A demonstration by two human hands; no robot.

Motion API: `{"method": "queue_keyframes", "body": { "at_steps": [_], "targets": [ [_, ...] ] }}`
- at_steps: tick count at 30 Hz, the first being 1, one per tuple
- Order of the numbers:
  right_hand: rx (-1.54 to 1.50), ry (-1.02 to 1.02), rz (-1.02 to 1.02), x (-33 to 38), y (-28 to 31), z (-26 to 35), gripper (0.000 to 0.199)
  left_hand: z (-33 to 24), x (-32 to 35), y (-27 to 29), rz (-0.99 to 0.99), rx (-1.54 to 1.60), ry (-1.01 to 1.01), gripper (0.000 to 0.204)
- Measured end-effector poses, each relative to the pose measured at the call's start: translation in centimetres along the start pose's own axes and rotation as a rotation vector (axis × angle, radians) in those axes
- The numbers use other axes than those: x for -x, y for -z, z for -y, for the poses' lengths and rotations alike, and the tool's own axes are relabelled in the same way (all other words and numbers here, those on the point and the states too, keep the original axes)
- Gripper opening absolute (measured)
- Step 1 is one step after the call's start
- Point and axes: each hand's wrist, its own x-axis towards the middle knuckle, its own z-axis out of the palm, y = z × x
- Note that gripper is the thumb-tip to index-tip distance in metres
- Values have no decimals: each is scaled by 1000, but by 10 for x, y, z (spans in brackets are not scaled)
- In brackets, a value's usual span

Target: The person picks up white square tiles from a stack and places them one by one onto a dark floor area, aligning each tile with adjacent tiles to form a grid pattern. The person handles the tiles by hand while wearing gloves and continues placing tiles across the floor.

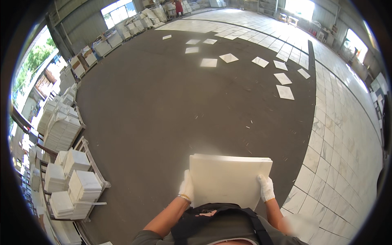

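Observation:
A small stack of square white stone tiles (229, 176) is held upright against the front of my body, its top edges showing more than one slab. My left hand (186, 188), in a white knitted glove, grips the left edge. On the opposite edge my right hand (266, 188), gloved the same way, has its thumb on the near face and its other fingers hidden behind the stack. The lower part of the tiles disappears behind my dark apron (218, 218).
Loose white tiles (285, 92) lie scattered on the dark floor (163, 106) ahead. Rows of laid marble tiles (326, 163) cover the right side and far end. Pallets with tile stacks (84, 185) line the left. A person in red (179, 7) stands far off.

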Motion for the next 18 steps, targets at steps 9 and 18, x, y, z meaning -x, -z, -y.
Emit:
{"method": "queue_keyframes", "body": {
  "at_steps": [9,18],
  "targets": [
    [32,-67,66,-212,-84,81,49,-143,-141,-57,13,94,-69,77],
    [319,-98,207,-395,-198,137,57,-270,-232,-54,-109,408,-2,65]
  ]
}}
